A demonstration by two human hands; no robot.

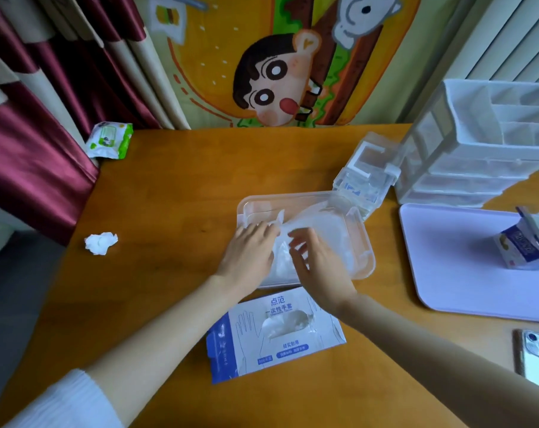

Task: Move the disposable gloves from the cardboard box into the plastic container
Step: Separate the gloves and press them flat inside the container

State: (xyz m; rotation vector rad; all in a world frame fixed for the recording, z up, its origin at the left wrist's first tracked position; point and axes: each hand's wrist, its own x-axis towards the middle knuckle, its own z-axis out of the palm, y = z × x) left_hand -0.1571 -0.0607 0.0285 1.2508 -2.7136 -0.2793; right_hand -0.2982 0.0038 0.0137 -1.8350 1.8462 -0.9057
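Observation:
A clear plastic container (pixel 365 239) lies open in the middle of the wooden table, with thin transparent disposable gloves (pixel 330 230) lying in it. My left hand (pixel 249 254) rests flat on the gloves at the container's left side, fingers straight. My right hand (pixel 317 267) hovers over the gloves beside it, fingers loosely curled; whether it pinches the film cannot be told. The white and blue cardboard glove box (pixel 274 335) lies just in front of the container, with more gloves showing through its top opening.
A crumpled tissue (pixel 100 243) and a wet-wipe pack (pixel 110 144) lie at the left. A clear lid piece (pixel 367 174), a white drawer organiser (pixel 478 149), a lavender tray (pixel 453 264) with a small carton (pixel 521 248), and a phone (pixel 537 356) stand right.

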